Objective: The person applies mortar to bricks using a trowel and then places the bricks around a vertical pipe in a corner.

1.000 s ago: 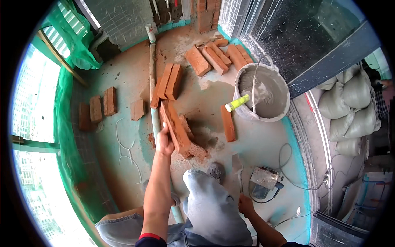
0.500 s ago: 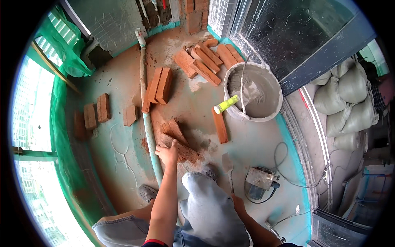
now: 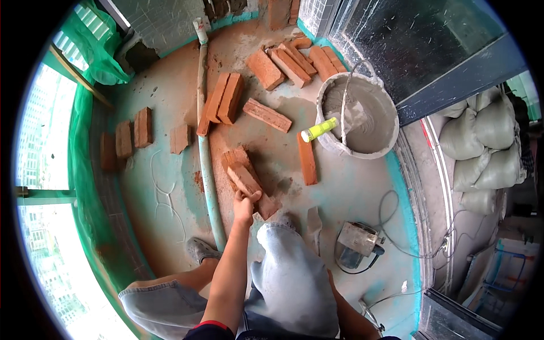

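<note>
My left hand (image 3: 245, 208) is closed on the near part of an orange-red brick (image 3: 247, 182), which lies slantwise over another rough brick (image 3: 238, 154) on the floor. My right forearm (image 3: 354, 314) comes in beside my right knee, which hides the hand. Near that knee is a trowel (image 3: 314, 220) with a flat grey blade; its handle runs down behind the leg, and whether my right hand grips it is hidden. A white bucket (image 3: 395, 133) of wet grey mortar stands ahead to the right, a tool with a yellow-green handle (image 3: 319, 130) resting across its rim.
Single brick (image 3: 306, 161) beside the bucket, another brick (image 3: 267, 115) farther off. More bricks (image 3: 292, 67) are heaped at the back. A pipe (image 3: 207, 170) crosses the floor on the left. A corded power tool (image 3: 357, 245) sits right; filled sacks (image 3: 479, 133) lie beyond the door track.
The brick under my left hand has swung to point farther away from me, and my hand now grips its near part. One brick has come off the back heap onto the floor.
</note>
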The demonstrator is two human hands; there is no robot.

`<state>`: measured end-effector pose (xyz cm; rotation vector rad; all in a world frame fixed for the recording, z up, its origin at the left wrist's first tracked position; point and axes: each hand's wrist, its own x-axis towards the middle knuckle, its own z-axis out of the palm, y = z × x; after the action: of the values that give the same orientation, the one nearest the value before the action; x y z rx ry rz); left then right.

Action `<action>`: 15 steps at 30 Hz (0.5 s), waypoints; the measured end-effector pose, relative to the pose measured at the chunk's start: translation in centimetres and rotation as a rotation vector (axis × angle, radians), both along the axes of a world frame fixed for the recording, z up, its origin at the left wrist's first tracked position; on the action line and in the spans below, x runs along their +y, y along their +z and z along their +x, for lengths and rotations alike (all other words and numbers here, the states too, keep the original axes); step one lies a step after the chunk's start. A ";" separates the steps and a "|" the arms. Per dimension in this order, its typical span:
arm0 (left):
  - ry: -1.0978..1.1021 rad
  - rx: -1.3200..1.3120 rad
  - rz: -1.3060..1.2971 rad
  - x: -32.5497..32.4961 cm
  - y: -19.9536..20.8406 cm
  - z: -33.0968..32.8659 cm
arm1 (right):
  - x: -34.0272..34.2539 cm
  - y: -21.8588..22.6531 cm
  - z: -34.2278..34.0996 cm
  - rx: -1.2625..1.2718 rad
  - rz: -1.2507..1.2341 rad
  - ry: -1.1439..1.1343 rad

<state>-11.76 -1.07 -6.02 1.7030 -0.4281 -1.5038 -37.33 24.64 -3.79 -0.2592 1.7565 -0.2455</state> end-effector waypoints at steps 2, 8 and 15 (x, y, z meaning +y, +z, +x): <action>0.019 0.523 -0.011 0.6 0.3 1.0 | 0.9 -0.8 0.0 0.123 -0.229 0.128; 0.064 0.936 -0.143 1.0 0.4 2.8 | 2.7 -3.6 -1.4 0.317 -0.629 0.729; 0.030 0.076 -0.178 -3.4 3.7 5.6 | 3.6 -7.0 -2.9 0.138 -0.339 0.478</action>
<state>-6.11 -4.47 -2.30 1.5029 -0.4796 -1.4592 -40.21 28.27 -10.75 -0.9456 1.7249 -0.1783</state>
